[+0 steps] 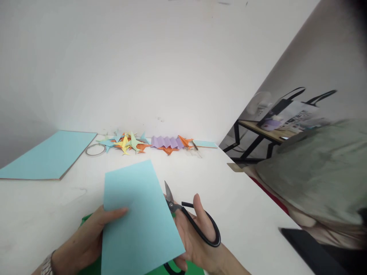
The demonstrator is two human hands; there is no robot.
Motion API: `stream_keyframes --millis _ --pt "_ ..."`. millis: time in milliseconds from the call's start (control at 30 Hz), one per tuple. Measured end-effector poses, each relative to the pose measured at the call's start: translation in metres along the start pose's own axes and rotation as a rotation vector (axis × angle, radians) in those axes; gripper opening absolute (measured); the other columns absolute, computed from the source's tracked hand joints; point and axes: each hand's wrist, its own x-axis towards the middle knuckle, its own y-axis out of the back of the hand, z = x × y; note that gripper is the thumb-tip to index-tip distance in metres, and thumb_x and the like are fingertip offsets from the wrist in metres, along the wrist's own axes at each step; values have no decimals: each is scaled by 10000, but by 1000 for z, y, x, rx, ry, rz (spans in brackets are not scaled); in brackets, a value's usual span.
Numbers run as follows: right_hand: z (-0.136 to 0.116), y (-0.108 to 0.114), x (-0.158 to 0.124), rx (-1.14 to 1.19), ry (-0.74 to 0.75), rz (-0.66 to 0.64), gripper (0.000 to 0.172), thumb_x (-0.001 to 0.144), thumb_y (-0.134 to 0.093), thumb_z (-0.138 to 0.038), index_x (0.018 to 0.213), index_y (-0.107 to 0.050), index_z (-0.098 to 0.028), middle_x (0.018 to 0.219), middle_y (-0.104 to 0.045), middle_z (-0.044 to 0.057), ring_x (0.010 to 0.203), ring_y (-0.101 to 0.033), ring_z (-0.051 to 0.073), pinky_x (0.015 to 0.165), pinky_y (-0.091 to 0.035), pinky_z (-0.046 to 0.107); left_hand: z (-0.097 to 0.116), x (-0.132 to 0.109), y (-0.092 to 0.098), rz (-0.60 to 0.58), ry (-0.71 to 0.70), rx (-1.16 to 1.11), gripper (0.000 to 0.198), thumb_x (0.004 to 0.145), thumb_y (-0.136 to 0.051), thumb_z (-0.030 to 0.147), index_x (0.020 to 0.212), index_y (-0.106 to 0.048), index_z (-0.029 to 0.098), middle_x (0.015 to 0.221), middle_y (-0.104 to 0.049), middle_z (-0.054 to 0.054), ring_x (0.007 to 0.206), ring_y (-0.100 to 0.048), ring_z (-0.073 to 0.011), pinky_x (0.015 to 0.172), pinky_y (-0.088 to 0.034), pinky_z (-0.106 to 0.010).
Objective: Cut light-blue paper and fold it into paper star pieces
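My left hand (88, 236) grips a light blue sheet of paper (137, 217) by its left edge, thumb on top and the other fingers hidden behind it. On the paper's right side, my right hand (195, 233) holds scissors (171, 205) with black handles. The thumb is through one loop, and the other loop shows partly below the paper. The blades point up and away, slightly apart, beside the paper's right edge. Part of the scissors is hidden behind the sheet. Something green (195, 267) lies beneath both hands; its kind I cannot make out.
Larger blue paper (48, 154) lies at the left of the white table (243, 214). Along the wall are a wire ring (95, 149), several folded paper cranes (133, 143), pleated purple paper (168, 142) and a blue strip (206, 144). A person (318, 172) is at the right.
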Motion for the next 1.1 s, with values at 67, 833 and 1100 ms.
stream_keyframes --millis 67,833,1100 --pt "-1 1 -1 -8 -11 -25 925 654 -139 -840 1171 -472 -149 581 -596 26 377 -445 107 383 -373 234 4 0 5 -32 44 -68 280 704 -653 315 900 -662 115 840 -710 -96 744 -660 -254 714 -522 -361" --pt "4 -5 2 9 130 -10 948 688 -67 -809 1254 -436 -143 492 -557 14 365 -450 130 389 -419 263 12 1 11 33 -96 134 483 712 -667 336 1136 -547 138 1097 -653 -109 982 -612 -296 850 -502 -412" --pt "0 -4 -1 55 94 -70 886 724 -122 -785 1202 -498 -140 571 -610 41 407 -503 135 407 -425 250 11 7 16 8 -87 133 424 727 -654 326 1093 -571 128 1057 -670 -109 939 -631 -297 839 -511 -435"
